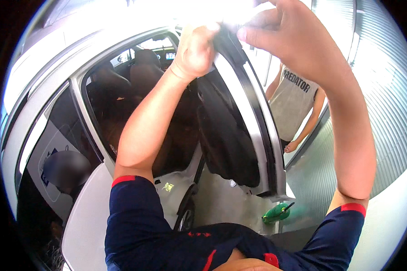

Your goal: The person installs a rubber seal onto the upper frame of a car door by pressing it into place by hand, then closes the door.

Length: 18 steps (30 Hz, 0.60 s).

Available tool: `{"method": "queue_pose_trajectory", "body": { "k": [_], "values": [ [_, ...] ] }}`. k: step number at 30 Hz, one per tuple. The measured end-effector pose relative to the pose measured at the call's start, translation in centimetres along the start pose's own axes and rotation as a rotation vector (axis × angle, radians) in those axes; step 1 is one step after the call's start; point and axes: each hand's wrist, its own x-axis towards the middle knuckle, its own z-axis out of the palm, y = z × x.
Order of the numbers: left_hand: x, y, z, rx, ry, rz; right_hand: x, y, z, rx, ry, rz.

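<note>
An open white car door [242,97] stands edge-on in front of me, with black strips along its edge and a dark inner panel [226,140]. Both my arms reach up to its top corner. My left hand [194,52] is closed at the inner side of the door frame, thumb uppermost; what its fingers hold is hidden. On the other side of the frame, my right hand [280,34] has its thumb and curled fingers brought together by the black edge. Strong glare washes out the fingertips and anything between them.
Left of the door is the white car body [88,217], its doorway showing dark seats [144,67]. A person in a grey sleeveless shirt [294,101] stands beyond the door. A green bottle [276,213] sits on the floor near a ribbed wall [384,90].
</note>
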Motion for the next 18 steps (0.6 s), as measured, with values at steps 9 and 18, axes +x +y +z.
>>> {"method": "queue_pose_trajectory", "body": {
  "k": [9,18],
  "values": [
    [2.5,2.4,0.3,-0.057,0.018,0.012,0.2,-1.5,0.0,0.035,-0.128,0.066],
    [2.3,2.9,0.2,0.015,0.063,0.009,-0.4,-1.5,2.3,-0.422,0.102,-0.153]
  ]
}}
